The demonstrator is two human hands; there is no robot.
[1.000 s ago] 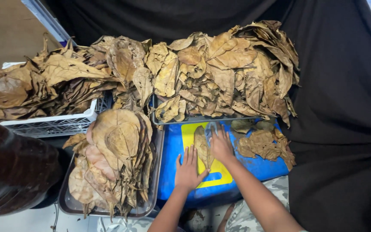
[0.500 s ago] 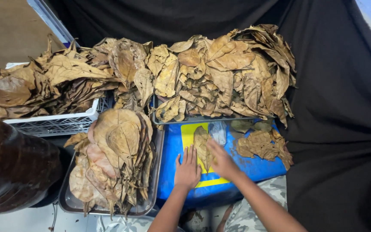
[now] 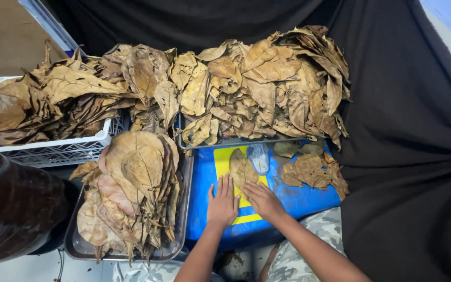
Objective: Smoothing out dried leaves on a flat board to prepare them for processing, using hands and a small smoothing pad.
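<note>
A dry leaf (image 3: 242, 169) is pressed flat on the blue board (image 3: 309, 196), near its middle, by the left hand (image 3: 222, 201) and right hand (image 3: 261, 199), both open and gripping nothing, so it could be cracked by hard pushing.

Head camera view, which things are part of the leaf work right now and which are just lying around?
In use: left hand, right hand, single dry leaf, blue board.
Lying about: stacked leaves in metal tray, white crate, big leaf pile, clear scraper.
</note>
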